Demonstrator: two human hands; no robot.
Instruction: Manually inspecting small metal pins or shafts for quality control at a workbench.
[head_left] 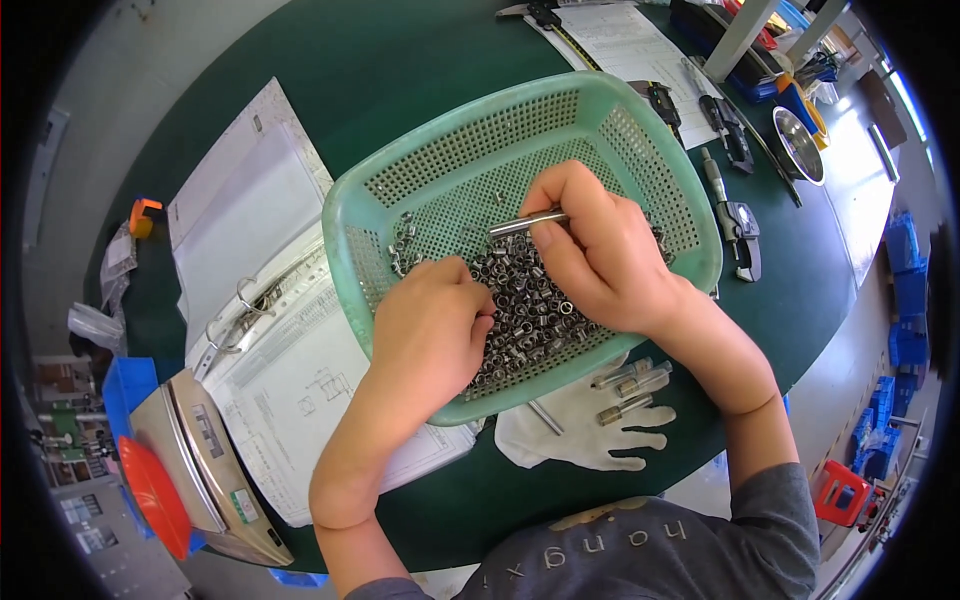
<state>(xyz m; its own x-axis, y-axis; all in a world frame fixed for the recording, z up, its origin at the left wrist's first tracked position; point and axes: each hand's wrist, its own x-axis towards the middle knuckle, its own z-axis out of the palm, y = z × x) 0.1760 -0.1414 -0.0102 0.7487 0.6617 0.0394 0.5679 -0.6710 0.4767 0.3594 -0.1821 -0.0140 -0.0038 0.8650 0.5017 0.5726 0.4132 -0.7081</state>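
A green perforated plastic basket holds a heap of small shiny metal rings, with a few strays toward its left side. My right hand is closed over the basket, pinching a smooth steel pin between thumb and fingers; the pin points left, almost level. Lower and to the left, my left hand hangs at the edge of the heap with its fingers curled together. Whatever those fingers grip, if anything, is hidden behind the hand.
A white glove with small clear tubes and a metal rod lies in front. An open ring binder and a scale are left. Calipers, a micrometer and a steel bowl lie right.
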